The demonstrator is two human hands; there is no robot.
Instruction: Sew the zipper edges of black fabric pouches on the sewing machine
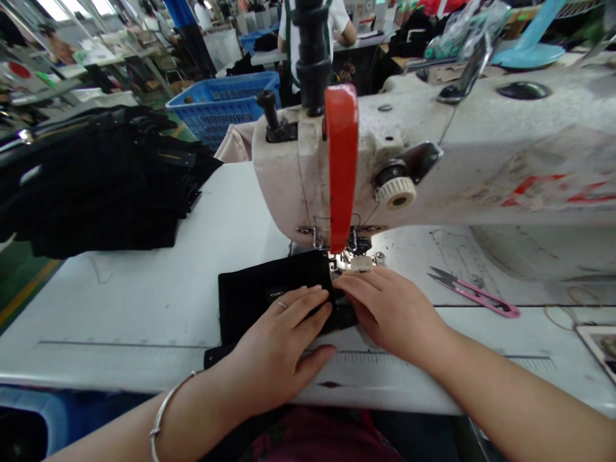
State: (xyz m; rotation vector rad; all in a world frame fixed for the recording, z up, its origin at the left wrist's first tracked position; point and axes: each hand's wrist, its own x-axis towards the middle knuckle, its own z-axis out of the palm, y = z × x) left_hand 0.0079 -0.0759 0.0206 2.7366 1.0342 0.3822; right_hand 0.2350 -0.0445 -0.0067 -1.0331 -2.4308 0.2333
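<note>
A piece of black fabric (250,301) with a small label (275,293) lies on the sewing machine's bed, its far right edge at the lit presser foot (342,262). My left hand (283,340) rests on top of the fabric, fingers stretched out and pressing it down, thumb apart. Beside the needle area, my right hand (389,308) has its fingers bent together over the fabric's right edge; the fingertips are partly hidden. The sewing machine (308,167) stands over both hands, with a red lever guard (342,167) in front of its head.
Pink thread snips (481,296) lie right of my right hand, near loose thread. A phone-like object (599,343) sits at the right edge. Black garments (101,179) are piled at left. Behind are a blue crate (226,96) and a person (339,25).
</note>
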